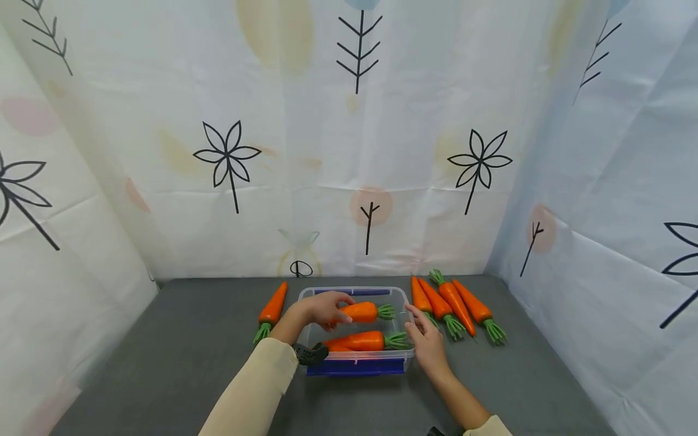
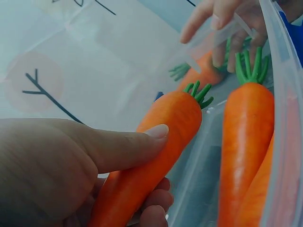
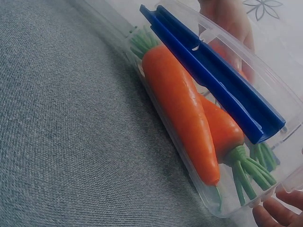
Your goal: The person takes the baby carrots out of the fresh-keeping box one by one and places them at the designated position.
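Observation:
A clear plastic container (image 1: 357, 355) with blue clips stands in front of me. My left hand (image 1: 326, 307) grips an orange toy carrot (image 2: 170, 118) with green leaves, thumb on top and fingers beneath, over the container's inside. The carrot's narrow end is hidden by the hand. Below it, another carrot (image 1: 368, 341) lies along the container's near side, beside a second carrot (image 3: 177, 109) pointing the opposite way. My right hand (image 1: 428, 342) is at the container's right side, its fingertips (image 3: 279, 210) at the clear wall with fingers loosely extended.
To the right of the container lie several carrots (image 1: 449, 300) side by side on the grey table (image 1: 207, 357). A single carrot (image 1: 274, 306) lies to its left, partly behind my left forearm. Patterned white curtains (image 1: 305, 181) enclose the table at the back and sides.

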The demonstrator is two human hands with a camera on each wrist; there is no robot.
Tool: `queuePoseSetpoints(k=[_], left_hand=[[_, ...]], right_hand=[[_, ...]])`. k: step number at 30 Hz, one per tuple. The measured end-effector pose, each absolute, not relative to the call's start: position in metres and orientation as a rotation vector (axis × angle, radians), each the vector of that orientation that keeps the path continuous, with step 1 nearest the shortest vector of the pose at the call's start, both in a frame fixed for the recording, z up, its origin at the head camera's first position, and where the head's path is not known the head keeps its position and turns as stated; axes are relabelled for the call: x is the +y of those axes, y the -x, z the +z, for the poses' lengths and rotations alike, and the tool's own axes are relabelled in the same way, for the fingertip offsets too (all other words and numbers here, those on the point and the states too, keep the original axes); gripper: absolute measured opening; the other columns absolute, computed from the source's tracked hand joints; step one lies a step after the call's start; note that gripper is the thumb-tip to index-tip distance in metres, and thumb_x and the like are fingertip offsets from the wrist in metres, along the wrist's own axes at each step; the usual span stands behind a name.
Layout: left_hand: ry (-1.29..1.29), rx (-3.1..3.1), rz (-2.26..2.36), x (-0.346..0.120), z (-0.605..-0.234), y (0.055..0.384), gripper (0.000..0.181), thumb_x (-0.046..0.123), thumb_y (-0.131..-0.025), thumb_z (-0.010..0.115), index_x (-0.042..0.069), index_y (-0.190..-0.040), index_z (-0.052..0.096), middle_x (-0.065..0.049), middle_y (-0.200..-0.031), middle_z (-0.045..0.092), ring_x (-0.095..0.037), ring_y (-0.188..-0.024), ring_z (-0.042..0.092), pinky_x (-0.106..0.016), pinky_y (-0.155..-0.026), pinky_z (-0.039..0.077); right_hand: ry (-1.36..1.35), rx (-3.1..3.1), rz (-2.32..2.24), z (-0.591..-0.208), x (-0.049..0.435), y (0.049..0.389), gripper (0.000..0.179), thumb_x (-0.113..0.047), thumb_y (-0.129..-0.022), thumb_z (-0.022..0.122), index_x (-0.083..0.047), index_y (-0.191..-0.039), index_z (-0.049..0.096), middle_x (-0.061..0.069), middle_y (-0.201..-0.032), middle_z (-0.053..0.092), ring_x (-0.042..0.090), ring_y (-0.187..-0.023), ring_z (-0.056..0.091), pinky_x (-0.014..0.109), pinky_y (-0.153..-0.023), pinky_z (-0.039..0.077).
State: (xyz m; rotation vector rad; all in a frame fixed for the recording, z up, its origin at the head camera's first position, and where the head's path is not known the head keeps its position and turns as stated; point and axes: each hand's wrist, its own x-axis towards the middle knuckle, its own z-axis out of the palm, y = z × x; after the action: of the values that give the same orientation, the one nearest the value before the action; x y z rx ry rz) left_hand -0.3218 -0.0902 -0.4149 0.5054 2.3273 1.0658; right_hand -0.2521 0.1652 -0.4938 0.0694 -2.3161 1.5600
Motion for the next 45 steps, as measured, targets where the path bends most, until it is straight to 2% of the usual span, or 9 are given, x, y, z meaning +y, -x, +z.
queuePoseSetpoints(k=[4, 11, 18, 24, 31, 40, 45], left_hand=[[-0.542, 2.335, 1.088, -0.097, -0.411, 0.321, 0.043, 0.014, -0.093, 0.067, 0.01, -0.133, 0.053, -0.017, -0.092, 0.06, -0.019, -0.056, 0.046, -0.034, -0.059, 0.052], [-0.643, 2.395, 1.113, -0.113, -0.404, 0.315, 0.049, 0.016, -0.095, 0.064, 0.01, -0.14, 0.048, -0.009, -0.088, 0.059, -0.019, -0.056, 0.049, -0.036, -0.061, 0.052], [-0.724, 2.475, 1.214, -0.133, -0.401, 0.307, 0.047, 0.017, -0.096, 0.064, 0.013, -0.14, 0.049, -0.01, -0.09, 0.055, -0.025, -0.065, 0.056, -0.037, -0.062, 0.05], [-0.651, 2.503, 1.375, -0.151, -0.407, 0.302, 0.048, 0.019, -0.096, 0.064, 0.016, -0.141, 0.048, -0.01, -0.097, 0.055, -0.033, -0.077, 0.056, -0.036, -0.065, 0.049], [-0.635, 2.569, 1.495, -0.17, -0.42, 0.298, 0.05, 0.019, -0.096, 0.063, 0.015, -0.143, 0.045, -0.009, -0.103, 0.057, -0.028, -0.082, 0.054, -0.043, -0.071, 0.048], [-0.53, 2.699, 1.582, -0.19, -0.441, 0.291, 0.046, 0.018, -0.093, 0.068, 0.013, -0.136, 0.051, -0.009, -0.104, 0.059, -0.023, -0.083, 0.056, -0.036, -0.073, 0.047], [-0.475, 2.699, 1.701, -0.2, -0.454, 0.289, 0.046, 0.018, -0.092, 0.069, 0.006, -0.133, 0.052, -0.013, -0.111, 0.059, -0.025, -0.09, 0.056, -0.035, -0.077, 0.049]], right_hand=[[-0.066, -2.322, 1.566, -0.493, 0.165, 0.252, 0.038, -0.009, -0.097, 0.057, -0.011, -0.136, 0.058, 0.016, -0.105, 0.065, 0.023, -0.092, 0.057, 0.033, -0.078, 0.047], [-0.062, -2.321, 1.565, -0.494, 0.165, 0.252, 0.038, -0.009, -0.097, 0.057, -0.011, -0.136, 0.058, 0.016, -0.107, 0.066, 0.024, -0.095, 0.058, 0.035, -0.08, 0.047], [-0.059, -2.321, 1.552, -0.494, 0.165, 0.252, 0.038, -0.008, -0.097, 0.057, -0.011, -0.135, 0.059, 0.015, -0.103, 0.066, 0.024, -0.091, 0.058, 0.035, -0.077, 0.047], [-0.053, -2.332, 1.538, -0.494, 0.164, 0.253, 0.038, -0.01, -0.097, 0.057, -0.011, -0.135, 0.059, 0.016, -0.107, 0.067, 0.026, -0.094, 0.06, 0.037, -0.079, 0.048], [-0.09, -2.315, 1.571, -0.494, 0.165, 0.252, 0.038, -0.01, -0.098, 0.057, -0.01, -0.135, 0.058, 0.019, -0.108, 0.066, 0.025, -0.095, 0.06, 0.034, -0.078, 0.048], [-0.099, -2.309, 1.587, -0.493, 0.165, 0.25, 0.038, -0.011, -0.098, 0.057, -0.01, -0.136, 0.057, 0.02, -0.111, 0.065, 0.023, -0.095, 0.059, 0.033, -0.078, 0.048], [-0.103, -2.309, 1.593, -0.493, 0.165, 0.25, 0.039, -0.011, -0.099, 0.056, -0.007, -0.137, 0.055, 0.018, -0.11, 0.065, 0.022, -0.094, 0.059, 0.032, -0.076, 0.048]])
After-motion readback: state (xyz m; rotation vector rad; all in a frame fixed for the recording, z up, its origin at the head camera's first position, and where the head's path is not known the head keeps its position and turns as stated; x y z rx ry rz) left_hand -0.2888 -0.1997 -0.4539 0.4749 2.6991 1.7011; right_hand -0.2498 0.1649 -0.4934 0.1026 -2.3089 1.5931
